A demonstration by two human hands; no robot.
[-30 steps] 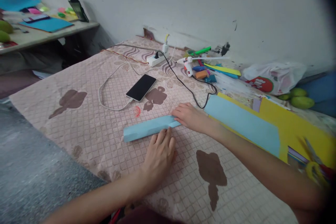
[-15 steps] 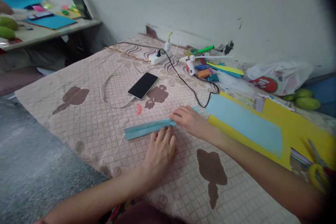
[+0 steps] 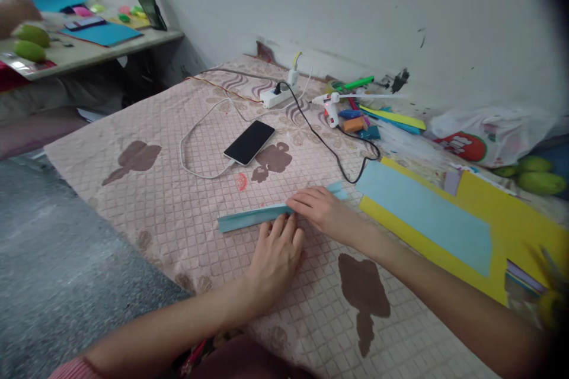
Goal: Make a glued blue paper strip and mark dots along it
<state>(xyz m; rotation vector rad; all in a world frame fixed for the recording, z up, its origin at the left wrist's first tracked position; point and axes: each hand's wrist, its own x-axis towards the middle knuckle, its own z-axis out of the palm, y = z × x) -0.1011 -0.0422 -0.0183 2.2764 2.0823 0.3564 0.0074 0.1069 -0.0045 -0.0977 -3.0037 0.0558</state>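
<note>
And here's the right hand point(image 3: 323, 211) across the strip point(image 3: 251, 217), presumably to pin its fold; the left hand point(image 3: 278, 251) has fingertips at the near edge, perhaps bracing it. Hands close together, strip on the cloth point(image 3: 178, 231), ends poking out both sides. Pinching or just pressing? Can't tell under those fingers.

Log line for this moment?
left hand: at blue strip | right hand: on blue strip | phone: on cloth | glue gun: right of phone

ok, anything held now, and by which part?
Folded light blue paper strip: right hand lies across it, right of its middle; left hand has fingertips at its near edge, about midway. Can't tell whether pinched or pressed.
</note>
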